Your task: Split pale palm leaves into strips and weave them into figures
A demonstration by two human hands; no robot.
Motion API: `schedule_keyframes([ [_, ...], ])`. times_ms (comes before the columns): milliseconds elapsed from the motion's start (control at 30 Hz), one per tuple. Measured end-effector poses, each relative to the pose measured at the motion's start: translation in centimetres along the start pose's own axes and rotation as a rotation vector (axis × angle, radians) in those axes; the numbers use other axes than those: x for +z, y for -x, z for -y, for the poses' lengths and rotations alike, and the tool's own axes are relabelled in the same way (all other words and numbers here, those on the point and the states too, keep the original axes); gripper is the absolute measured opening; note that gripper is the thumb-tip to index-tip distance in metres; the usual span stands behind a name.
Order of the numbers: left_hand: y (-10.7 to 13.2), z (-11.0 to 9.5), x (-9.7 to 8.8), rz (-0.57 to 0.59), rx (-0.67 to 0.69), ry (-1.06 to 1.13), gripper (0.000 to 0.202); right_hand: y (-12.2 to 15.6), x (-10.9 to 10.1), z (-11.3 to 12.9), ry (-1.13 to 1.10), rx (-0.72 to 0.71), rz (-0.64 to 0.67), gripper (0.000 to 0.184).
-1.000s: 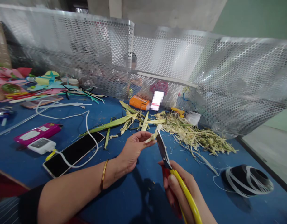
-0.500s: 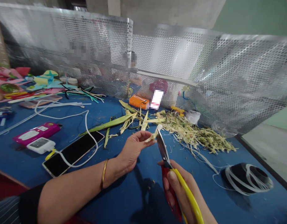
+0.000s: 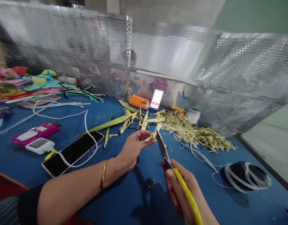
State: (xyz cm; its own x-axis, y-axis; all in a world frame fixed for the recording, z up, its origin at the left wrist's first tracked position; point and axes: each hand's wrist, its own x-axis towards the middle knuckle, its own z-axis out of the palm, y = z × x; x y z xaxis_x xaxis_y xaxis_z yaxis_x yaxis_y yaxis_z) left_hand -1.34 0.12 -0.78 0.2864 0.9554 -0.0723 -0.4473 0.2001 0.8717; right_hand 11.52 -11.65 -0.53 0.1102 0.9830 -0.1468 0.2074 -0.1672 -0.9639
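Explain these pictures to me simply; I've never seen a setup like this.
There is no machine here, just a person's two bare hands. Every picture comes from one camera worn on that person's head, looking forward and down. The left hand pinches a pale piece of what looks like plant. The right hand grips scissors, their blades right by the piece; I can't tell whether they touch it. On the blue table lie long leaves, a heap of scraps, a dark phone, a pink device, an orange pack and a spool. Behind stands a mesh screen.
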Motion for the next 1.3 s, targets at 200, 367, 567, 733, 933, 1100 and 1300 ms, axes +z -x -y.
schedule_keyframes([
  [200, -0.2, 0.2, -0.2, 0.012, 0.019, -0.004, 0.026, -0.1, 0.1, -0.3, -0.028, -0.001, -0.026, 0.053],
  [367, -0.4, 0.3, -0.2, 0.025, 0.033, -0.008, 0.028, -0.1, 0.3, -0.6, -0.046, 0.007, -0.039, 0.053],
  [567, -0.3, -0.2, -0.1, -0.023, -0.029, 0.016, 0.031, -0.8, -0.4, -1.0, -0.055, -0.033, -0.089, 0.057],
  [733, -0.8, 0.0, -0.8, -0.004, -0.093, 0.094, 0.031, -2.5, -4.1, -1.1, 0.446, -0.073, -0.264, 0.048],
  [933, -0.7, 0.2, -1.0, 0.059, -0.195, 0.144, 0.023, -3.1, -5.1, -0.8, 1.256, 0.064, -0.331, 0.028],
  [1100, -0.2, 0.6, -0.8, 0.075, -0.222, 0.123, 0.025, -2.6, -3.9, -1.9, 1.418, -0.057, -0.242, 0.016],
  [1300, 1.0, 1.1, -0.1, 0.147, -0.229, -0.014, 0.022, -2.2, -4.3, -1.2, 1.045, -0.451, -0.39, 0.02],
])
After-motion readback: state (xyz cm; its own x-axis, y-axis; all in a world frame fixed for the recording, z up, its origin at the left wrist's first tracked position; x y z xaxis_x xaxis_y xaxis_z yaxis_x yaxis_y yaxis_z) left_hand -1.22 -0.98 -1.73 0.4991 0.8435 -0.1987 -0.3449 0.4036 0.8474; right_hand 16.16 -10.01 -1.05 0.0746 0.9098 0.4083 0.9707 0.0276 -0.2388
